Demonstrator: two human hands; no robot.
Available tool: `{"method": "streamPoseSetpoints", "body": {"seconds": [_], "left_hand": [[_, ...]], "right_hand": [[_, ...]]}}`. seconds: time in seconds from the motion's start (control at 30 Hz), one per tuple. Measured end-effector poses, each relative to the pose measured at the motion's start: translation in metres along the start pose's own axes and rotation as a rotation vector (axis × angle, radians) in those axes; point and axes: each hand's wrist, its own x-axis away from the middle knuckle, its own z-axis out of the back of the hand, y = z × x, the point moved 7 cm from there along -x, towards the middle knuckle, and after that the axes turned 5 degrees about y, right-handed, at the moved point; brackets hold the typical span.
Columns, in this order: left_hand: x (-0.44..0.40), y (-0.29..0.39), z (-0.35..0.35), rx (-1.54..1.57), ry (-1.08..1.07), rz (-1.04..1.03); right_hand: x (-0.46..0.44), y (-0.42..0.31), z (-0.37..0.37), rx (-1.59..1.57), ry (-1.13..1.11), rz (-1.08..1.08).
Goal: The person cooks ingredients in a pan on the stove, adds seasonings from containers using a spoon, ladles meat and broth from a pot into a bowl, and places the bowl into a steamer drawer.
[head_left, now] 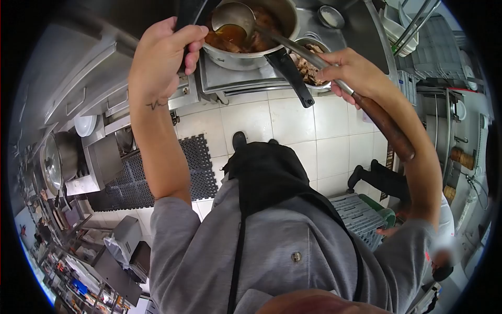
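Note:
A steel pot [235, 60] with brown liquid and chunks of food in it stands at the top of the view. A long black handle [293, 78] juts from its near right side. My left hand [164, 55] is closed around another black handle [191, 13] at the pot's left; where that handle joins is hidden. My right hand [350, 73] grips the long shaft of a ladle [234, 18], whose brown grip end runs back along my forearm. The ladle's bowl is tilted inside the pot, with amber liquid by its lip.
Beside the pot, a steel bowl [308, 78] holds pieces of cooked meat, and a small metal bowl [331, 17] with something white sits behind. A black rubber mat [157, 172] covers floor at left. Another person [389, 180] is at the right near a grey crate [355, 214].

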Motion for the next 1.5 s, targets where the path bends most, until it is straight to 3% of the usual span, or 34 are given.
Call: {"method": "streamPoseSetpoints", "body": {"seconds": [0.3, 0.43, 0.53, 0.73, 1.07, 1.17, 1.37, 1.5], "left_hand": [[0.04, -0.012, -0.024, 0.011, 0.16, -0.004], [0.06, -0.011, -0.037, 0.027, 0.284, 0.003], [0.072, -0.008, -0.051, -0.012, 0.36, -0.003], [0.078, -0.007, -0.067, 0.004, 0.423, -0.009], [0.055, -0.022, -0.081, 0.112, 0.366, -0.009], [0.048, -0.03, -0.08, 0.121, 0.358, -0.004], [0.04, -0.039, -0.077, 0.121, 0.31, 0.01], [0.035, -0.042, -0.073, 0.116, 0.299, 0.021]], "right_hand": [[-0.006, 0.025, 0.018, 0.006, -0.03, 0.107], [-0.015, 0.041, 0.024, -0.309, -0.235, 0.187], [-0.019, 0.063, 0.023, -0.746, -0.447, 0.039], [0.006, 0.085, 0.061, -0.945, -0.551, 0.144], [0.099, 0.147, 0.134, -0.811, -0.229, 0.285], [0.11, 0.172, 0.127, -0.789, -0.178, 0.272], [0.11, 0.219, 0.09, -0.699, -0.028, 0.045], [0.115, 0.234, 0.073, -0.336, 0.178, 0.035]]}}
